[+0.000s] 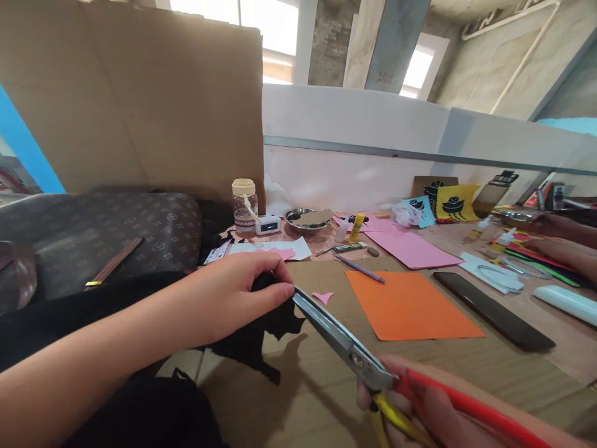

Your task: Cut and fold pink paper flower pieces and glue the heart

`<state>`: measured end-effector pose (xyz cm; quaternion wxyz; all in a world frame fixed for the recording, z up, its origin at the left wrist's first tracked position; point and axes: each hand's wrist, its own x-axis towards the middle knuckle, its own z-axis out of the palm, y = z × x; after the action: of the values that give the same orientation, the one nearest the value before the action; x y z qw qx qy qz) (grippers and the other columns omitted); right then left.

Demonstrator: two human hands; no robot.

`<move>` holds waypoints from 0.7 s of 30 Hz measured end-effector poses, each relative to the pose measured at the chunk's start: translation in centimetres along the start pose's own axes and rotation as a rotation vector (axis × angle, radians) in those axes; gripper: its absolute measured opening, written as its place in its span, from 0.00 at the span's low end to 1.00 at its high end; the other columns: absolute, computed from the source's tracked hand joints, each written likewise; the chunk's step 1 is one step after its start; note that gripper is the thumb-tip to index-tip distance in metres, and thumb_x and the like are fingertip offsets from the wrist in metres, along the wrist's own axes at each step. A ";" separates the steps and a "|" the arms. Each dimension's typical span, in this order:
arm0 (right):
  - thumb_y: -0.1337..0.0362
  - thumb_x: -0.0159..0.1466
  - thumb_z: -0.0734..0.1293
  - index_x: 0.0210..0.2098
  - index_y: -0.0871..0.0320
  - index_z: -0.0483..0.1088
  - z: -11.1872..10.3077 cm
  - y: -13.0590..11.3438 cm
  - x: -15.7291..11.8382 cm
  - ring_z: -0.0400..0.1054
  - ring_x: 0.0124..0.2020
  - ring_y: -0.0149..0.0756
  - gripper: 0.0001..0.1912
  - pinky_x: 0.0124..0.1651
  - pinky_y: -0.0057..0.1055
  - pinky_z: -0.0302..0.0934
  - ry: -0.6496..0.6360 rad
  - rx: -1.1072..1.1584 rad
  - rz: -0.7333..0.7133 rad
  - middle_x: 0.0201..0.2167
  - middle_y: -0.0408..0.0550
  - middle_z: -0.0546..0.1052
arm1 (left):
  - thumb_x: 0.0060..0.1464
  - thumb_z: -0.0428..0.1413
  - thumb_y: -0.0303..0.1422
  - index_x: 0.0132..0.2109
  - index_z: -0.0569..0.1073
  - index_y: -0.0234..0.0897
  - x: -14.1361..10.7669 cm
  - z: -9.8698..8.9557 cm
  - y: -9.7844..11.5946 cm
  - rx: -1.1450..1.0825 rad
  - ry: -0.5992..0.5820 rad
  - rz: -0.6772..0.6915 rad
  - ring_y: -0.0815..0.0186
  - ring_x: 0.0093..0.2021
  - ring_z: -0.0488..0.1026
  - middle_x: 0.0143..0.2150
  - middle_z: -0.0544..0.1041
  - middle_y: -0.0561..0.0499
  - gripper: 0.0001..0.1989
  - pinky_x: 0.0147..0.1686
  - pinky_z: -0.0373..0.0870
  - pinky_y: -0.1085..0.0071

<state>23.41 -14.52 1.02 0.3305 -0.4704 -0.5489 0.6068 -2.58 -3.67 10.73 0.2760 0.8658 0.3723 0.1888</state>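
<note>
My left hand (237, 297) pinches a piece of black paper (254, 342) with a jagged cut outline, held above the cardboard-covered table. In my right hand (420, 407) is a pair of scissors (347, 345) with one red and one yellow handle. Its blades look nearly closed, with their tips at my left thumb and the edge of the black paper. Just beyond the blade tips lies a small pink paper scrap (323, 298). To the right of the blades an orange sheet (413, 305) rests flat.
A dark flat case (492, 311) lies right of the orange sheet, a purple pen (358, 267) behind it. Further back are pink paper (413, 246), a glue stick (357, 227), a metal bowl (308, 229) and a bottle (244, 205). Another person's hands (559, 249) are at the far right; a brown bag (140, 242) stands left.
</note>
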 end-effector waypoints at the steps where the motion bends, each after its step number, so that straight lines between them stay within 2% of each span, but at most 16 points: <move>1: 0.25 0.49 0.64 0.40 0.51 0.76 0.2 0.3 0.1 0.75 0.37 0.49 0.39 0.41 0.40 0.75 -0.037 0.052 -0.024 0.29 0.52 0.75 | 0.61 0.52 0.44 0.36 0.75 0.42 0.0 0.1 0.1 0.003 0.005 -0.015 0.62 0.34 0.73 0.34 0.79 0.55 0.13 0.34 0.66 0.71; 5: 0.18 0.47 0.55 0.45 0.56 0.73 1.2 2.2 1.1 0.76 0.38 0.46 0.51 0.48 0.41 0.73 -0.074 0.182 -0.077 0.33 0.51 0.76 | 0.60 0.51 0.46 0.35 0.75 0.41 0.0 0.5 0.5 0.027 0.027 -0.063 0.61 0.34 0.73 0.33 0.78 0.53 0.15 0.33 0.66 0.69; 8: 0.16 0.43 0.53 0.43 0.56 0.73 1.2 3.5 2.0 0.76 0.35 0.44 0.54 0.46 0.39 0.73 -0.100 0.223 -0.075 0.31 0.51 0.75 | 0.60 0.51 0.47 0.36 0.75 0.41 0.0 0.6 0.4 -0.001 0.016 -0.055 0.60 0.35 0.73 0.34 0.79 0.53 0.16 0.34 0.66 0.69; 11: 0.16 0.47 0.47 0.42 0.57 0.73 0.8 3.7 2.2 0.75 0.30 0.42 0.55 0.42 0.39 0.74 -0.127 0.220 -0.063 0.27 0.49 0.74 | 0.60 0.51 0.48 0.36 0.74 0.42 0.0 0.8 0.3 -0.030 0.000 -0.058 0.61 0.35 0.73 0.33 0.78 0.54 0.16 0.34 0.66 0.69; 13: 0.17 0.48 0.48 0.42 0.56 0.74 0.6 3.3 2.0 0.74 0.28 0.41 0.53 0.40 0.39 0.74 -0.144 0.205 -0.049 0.26 0.48 0.74 | 0.60 0.51 0.48 0.35 0.74 0.42 0.1 0.9 0.2 -0.029 -0.002 -0.065 0.61 0.34 0.73 0.33 0.78 0.54 0.16 0.33 0.66 0.69; 15: 0.16 0.45 0.51 0.40 0.55 0.75 0.6 2.9 2.1 0.74 0.27 0.41 0.52 0.39 0.39 0.74 -0.151 0.187 -0.039 0.25 0.48 0.74 | 0.60 0.51 0.49 0.36 0.74 0.42 0.1 1.0 0.1 -0.024 0.000 -0.070 0.60 0.35 0.73 0.33 0.78 0.54 0.17 0.34 0.65 0.69; 18: 0.15 0.40 0.52 0.36 0.53 0.75 0.7 2.2 2.4 0.75 0.29 0.43 0.52 0.38 0.39 0.74 -0.148 0.157 -0.030 0.26 0.48 0.76 | 0.59 0.51 0.49 0.36 0.75 0.42 0.2 1.0 0.0 -0.025 0.011 -0.064 0.59 0.36 0.74 0.34 0.79 0.53 0.17 0.34 0.66 0.68; 21: 0.17 0.42 0.57 0.32 0.51 0.75 0.5 1.3 2.4 0.76 0.34 0.45 0.46 0.42 0.38 0.74 -0.154 0.117 -0.003 0.26 0.48 0.77 | 0.58 0.51 0.50 0.35 0.75 0.42 0.2 1.0 -0.1 -0.032 0.014 -0.062 0.59 0.34 0.73 0.32 0.79 0.52 0.18 0.33 0.66 0.68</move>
<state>22.25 -12.77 -0.82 0.3151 -0.4017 -0.5369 0.6716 -1.98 -3.85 9.94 0.2931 0.8480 0.3976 0.1921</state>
